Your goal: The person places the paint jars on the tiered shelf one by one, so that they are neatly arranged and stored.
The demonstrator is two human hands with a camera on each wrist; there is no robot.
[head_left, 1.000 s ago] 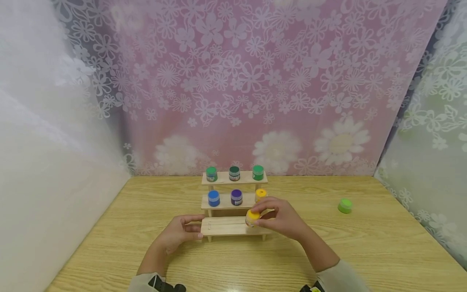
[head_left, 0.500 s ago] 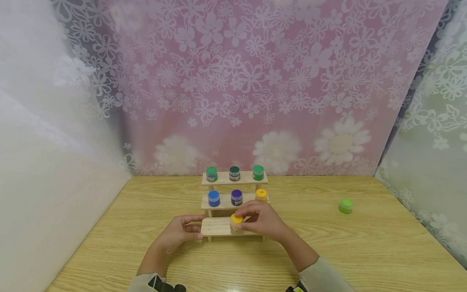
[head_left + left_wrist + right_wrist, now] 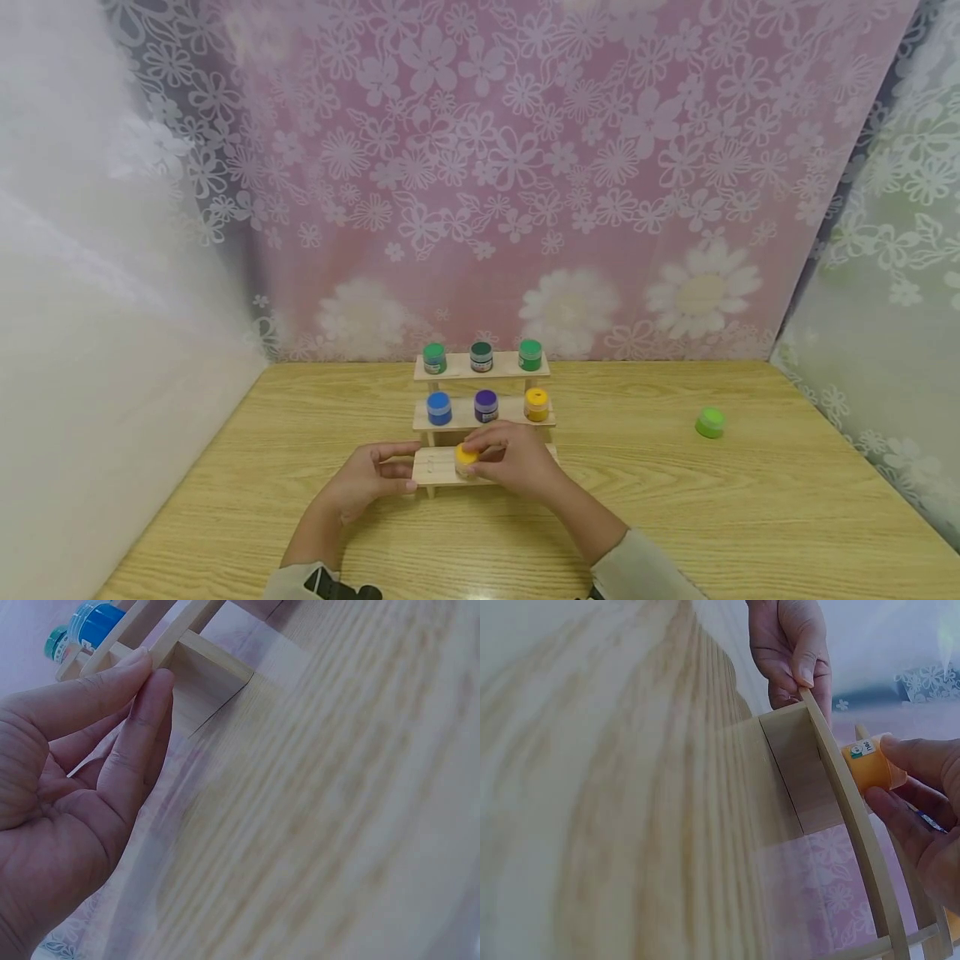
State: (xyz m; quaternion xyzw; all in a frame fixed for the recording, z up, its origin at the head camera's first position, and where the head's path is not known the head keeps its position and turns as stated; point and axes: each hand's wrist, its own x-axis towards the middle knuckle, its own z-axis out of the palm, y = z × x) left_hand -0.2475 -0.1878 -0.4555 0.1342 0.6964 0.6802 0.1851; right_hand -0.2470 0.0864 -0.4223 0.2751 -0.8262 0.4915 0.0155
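A three-tier wooden display stand stands on the table. With thumb and fingers my left hand pinches the left end of its lowest shelf, as the left wrist view also shows. My right hand holds a small paint jar with a yellow lid by its lid, at the lowest shelf left of the middle. In the right wrist view this jar looks orange and sits at the shelf board. The middle tier bears a blue jar, a purple jar and a yellow jar.
On the top tier are a green jar, a dark green jar and another green jar. A light green jar stands apart on the wooden table at the right. Flowered sheeting hangs behind and at the sides.
My right hand has moved left along the lowest shelf with the yellow-lidded paint jar, from its right part to left of the middle. The left hand has stayed at the shelf end.
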